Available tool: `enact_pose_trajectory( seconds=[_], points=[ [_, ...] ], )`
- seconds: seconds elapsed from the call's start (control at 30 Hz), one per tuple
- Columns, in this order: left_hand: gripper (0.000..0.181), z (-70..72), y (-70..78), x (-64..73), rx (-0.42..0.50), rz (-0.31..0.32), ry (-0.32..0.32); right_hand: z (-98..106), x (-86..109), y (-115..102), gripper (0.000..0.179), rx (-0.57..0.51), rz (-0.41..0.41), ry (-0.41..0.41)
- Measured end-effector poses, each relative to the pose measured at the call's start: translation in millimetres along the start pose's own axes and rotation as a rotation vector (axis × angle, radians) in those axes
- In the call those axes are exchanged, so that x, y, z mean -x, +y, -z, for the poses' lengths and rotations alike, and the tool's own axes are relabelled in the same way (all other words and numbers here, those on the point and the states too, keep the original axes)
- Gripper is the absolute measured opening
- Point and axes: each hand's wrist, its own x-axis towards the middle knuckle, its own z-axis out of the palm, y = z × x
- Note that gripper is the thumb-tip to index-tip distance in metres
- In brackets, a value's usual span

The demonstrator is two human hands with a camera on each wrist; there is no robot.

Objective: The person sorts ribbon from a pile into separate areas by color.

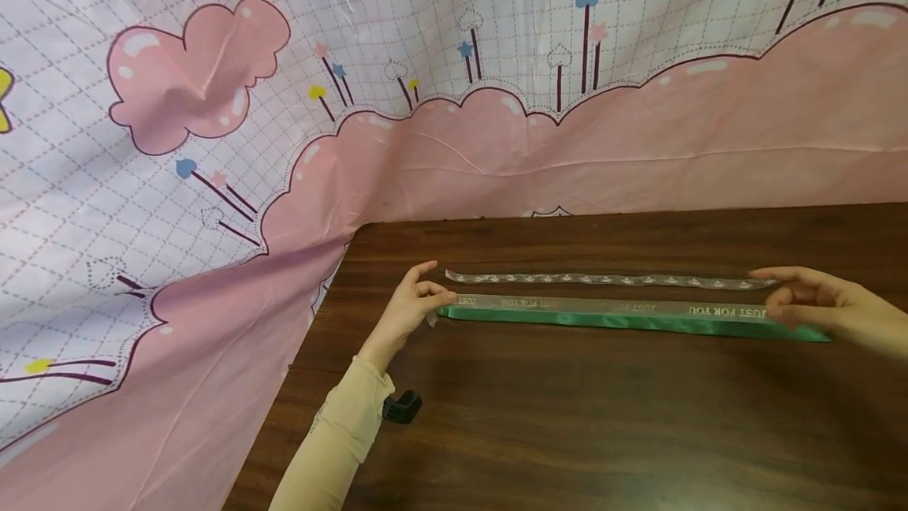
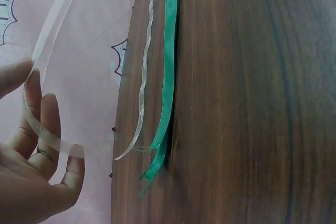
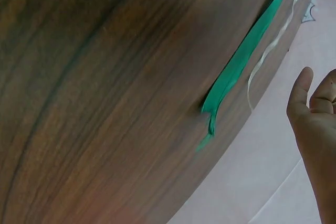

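Observation:
A sheer ribbon (image 1: 589, 305) with gold "JUST FOR YOU" lettering stretches between both hands, raised off the table. My left hand (image 1: 404, 310) pinches its left end between thumb and index finger, and the short tail curls across the other fingers in the left wrist view. At the opposite end, my right hand (image 1: 830, 302) holds the ribbon at the fingertips; in the right wrist view that grip is cut off by the frame edge. Below it, a green satin ribbon (image 2: 169, 61) lies lengthwise on the table. Behind that lies a narrow see-through ribbon (image 1: 567, 279) with small white motifs.
The dark wooden table (image 1: 603, 424) runs back to a pink and white patterned cloth (image 1: 638, 132) hanging behind and on the left. A black device (image 1: 402, 407) is worn at the left wrist, over a cream sleeve (image 1: 344, 416).

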Motion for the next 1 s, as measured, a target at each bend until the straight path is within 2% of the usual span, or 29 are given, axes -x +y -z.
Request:
enact_pose_trajectory(
  seconds=[0.33,0.57,0.8,1.0],
  points=[
    [0.068,7.4,-0.3,-15.7,-0.058,0.020,0.065,15.4,-4.9,14.4,0.051,-0.035,-0.102,0.110],
    [0.068,4.2,-1.4,-29.9,-0.053,0.027,0.059,22.2,-12.2,17.3,0.052,-0.109,-0.109,0.135],
    [0.068,-3.2,-3.3,-47.3,-0.031,0.022,0.080,19.3,-25.1,6.4,0.050,0.011,-0.294,0.195],
    [0.069,-14.2,-5.6,-66.2,-0.051,0.029,0.077,17.8,-35.1,4.8,0.049,0.000,-0.265,0.192]
  ],
)
